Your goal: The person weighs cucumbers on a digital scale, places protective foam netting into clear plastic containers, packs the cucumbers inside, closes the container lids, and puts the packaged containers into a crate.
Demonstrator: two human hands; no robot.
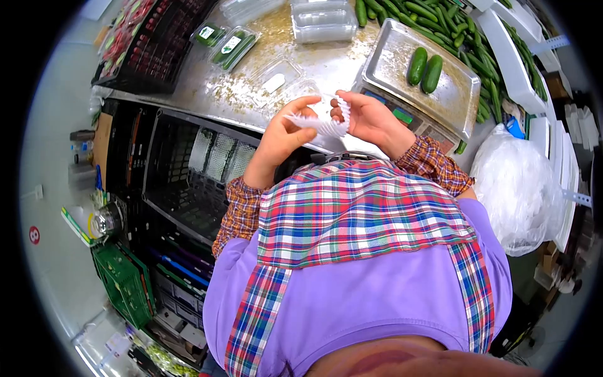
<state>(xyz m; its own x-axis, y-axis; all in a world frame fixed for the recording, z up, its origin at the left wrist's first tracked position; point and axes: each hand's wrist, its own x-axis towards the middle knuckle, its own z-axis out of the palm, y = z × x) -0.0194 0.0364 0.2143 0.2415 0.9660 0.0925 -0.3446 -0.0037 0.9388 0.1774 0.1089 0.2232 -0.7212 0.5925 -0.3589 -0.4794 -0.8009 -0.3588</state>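
My left hand (287, 136) is closed on one end of a white ridged strip (330, 127), which curves across to my right hand (370, 119). The fingers of my right hand are curled round the strip's other end. Beyond my hands, an open clear tray (276, 78) with a white label lies on the metal table (207, 94). Two cucumbers (432, 74) rest side by side on the metal pan of a scale (392, 69) at the right.
Packed clear trays (233, 49) and stacked empty ones (323, 22) stand at the back. Many loose cucumbers (440, 22) lie at the back right. A black crate (182, 182) is at the left, below the table edge; a clear plastic bag (515, 188) hangs at the right.
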